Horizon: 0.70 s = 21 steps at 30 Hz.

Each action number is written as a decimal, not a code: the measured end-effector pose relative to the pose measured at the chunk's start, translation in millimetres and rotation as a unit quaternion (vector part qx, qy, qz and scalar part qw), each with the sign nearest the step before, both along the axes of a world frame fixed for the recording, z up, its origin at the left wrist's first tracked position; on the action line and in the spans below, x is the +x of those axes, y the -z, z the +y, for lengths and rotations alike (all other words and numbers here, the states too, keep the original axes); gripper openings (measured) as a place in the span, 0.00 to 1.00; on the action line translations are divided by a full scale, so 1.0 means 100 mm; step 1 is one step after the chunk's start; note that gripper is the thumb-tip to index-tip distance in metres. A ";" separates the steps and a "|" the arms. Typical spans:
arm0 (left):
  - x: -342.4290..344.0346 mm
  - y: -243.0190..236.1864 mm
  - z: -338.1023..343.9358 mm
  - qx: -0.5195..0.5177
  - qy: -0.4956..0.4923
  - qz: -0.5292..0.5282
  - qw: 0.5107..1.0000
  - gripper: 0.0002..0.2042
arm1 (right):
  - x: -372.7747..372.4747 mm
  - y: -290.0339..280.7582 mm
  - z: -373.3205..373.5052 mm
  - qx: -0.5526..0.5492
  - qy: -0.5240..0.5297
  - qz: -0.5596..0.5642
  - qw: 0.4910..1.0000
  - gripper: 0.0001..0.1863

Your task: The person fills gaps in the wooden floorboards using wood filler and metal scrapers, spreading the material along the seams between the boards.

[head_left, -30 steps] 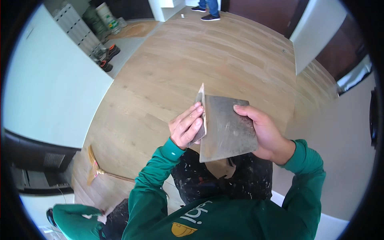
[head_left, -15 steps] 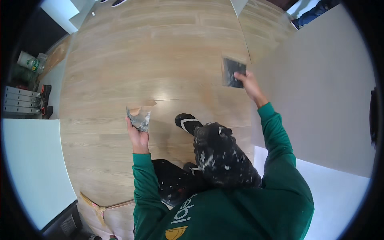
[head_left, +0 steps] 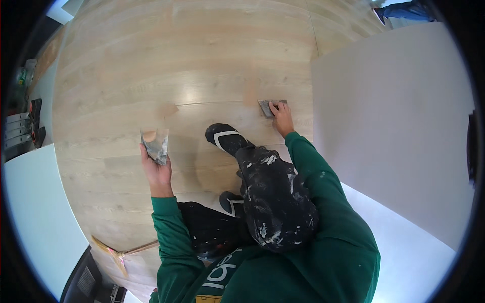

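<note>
My left hand (head_left: pixel 157 171) is closed around the lower end of a thin grey scraper blade (head_left: pixel 160 145). A lump of tan putty (head_left: pixel 149 136) lies on that blade, which is held above the floor. Farther right, my right hand (head_left: pixel 283 118) grips a wide dark scraper (head_left: pixel 264 107) flat and low against the wood-look floor (head_left: pixel 126 116). Its handle, if any, is hidden under my fingers. A tan smear (head_left: pixel 251 92) shows on the boards just left of the right scraper. Another small tan patch (head_left: pixel 168 109) lies between my hands.
A grey panel (head_left: pixel 389 116) rises along the right. A broom (head_left: pixel 118 254) lies at lower left, near a pale blue surface (head_left: pixel 40 202). Shoes (head_left: pixel 37 123) and a ladder (head_left: pixel 17 130) stand at the left edge. Another person's leg (head_left: pixel 406 11) shows at top right.
My right hand has brought its scraper down and left, from above the floor to the boards. My left hand still holds its blade. The whole view has shifted slightly.
</note>
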<state>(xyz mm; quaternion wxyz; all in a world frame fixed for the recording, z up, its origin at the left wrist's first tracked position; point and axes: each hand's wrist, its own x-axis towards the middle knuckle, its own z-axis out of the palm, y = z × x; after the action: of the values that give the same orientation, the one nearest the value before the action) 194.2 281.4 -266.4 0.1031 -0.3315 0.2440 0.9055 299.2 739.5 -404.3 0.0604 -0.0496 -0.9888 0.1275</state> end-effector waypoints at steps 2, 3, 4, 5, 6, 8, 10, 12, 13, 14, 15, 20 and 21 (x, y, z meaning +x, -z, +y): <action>-0.01 -0.10 0.03 -0.007 0.002 -0.008 1.000 0.19 | 0.07 0.07 -0.04 0.034 0.014 -0.039 0.999 0.29; 0.00 -0.11 0.02 0.003 0.005 -0.004 1.000 0.19 | 0.13 0.07 -0.03 0.032 -0.007 -0.054 0.998 0.29; 0.01 -0.12 0.00 0.013 0.005 0.004 1.000 0.19 | 0.18 0.06 0.00 0.030 -0.029 -0.065 0.997 0.28; 0.03 -0.09 -0.03 0.020 0.011 0.018 1.000 0.19 | 0.22 0.04 0.03 0.028 -0.052 -0.076 0.995 0.28; 0.04 -0.04 -0.08 0.027 0.017 0.031 0.999 0.19 | 0.22 0.02 0.12 0.020 -0.046 -0.068 0.996 0.29; 0.03 0.06 -0.13 0.041 0.022 0.044 0.998 0.19 | 0.13 -0.01 0.31 0.005 -0.033 -0.049 0.998 0.30; 0.03 0.09 -0.12 0.052 0.020 0.033 0.998 0.19 | 0.06 0.01 0.40 0.021 0.024 -0.036 0.999 0.30; 0.04 0.07 -0.07 0.066 0.019 0.035 0.997 0.19 | 0.10 0.10 0.43 0.037 0.044 -0.022 0.998 0.27; 0.00 -0.01 -0.02 0.071 0.022 0.037 0.997 0.19 | 0.20 0.13 0.45 0.029 0.037 -0.026 0.999 0.27; -0.01 -0.06 0.00 0.051 0.016 0.027 0.998 0.17 | 0.33 0.14 0.42 0.020 0.026 -0.030 0.999 0.27; -0.01 -0.11 0.02 0.031 0.011 0.017 0.999 0.16 | 0.41 0.14 0.41 0.011 0.014 -0.034 0.999 0.26; 0.05 -0.13 -0.06 0.024 0.021 0.025 0.999 0.16 | 0.21 -0.05 0.60 0.011 0.051 -0.001 0.999 0.25; 0.04 -0.16 -0.08 0.017 0.024 0.027 0.999 0.17 | 0.11 -0.06 0.63 0.008 0.075 0.030 0.997 0.24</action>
<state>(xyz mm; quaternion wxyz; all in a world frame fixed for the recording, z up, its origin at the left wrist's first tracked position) 198.2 273.6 -250.8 0.1237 -0.2991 0.2394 0.9154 309.7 802.2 -398.6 0.0993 -0.1193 -0.9811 0.1158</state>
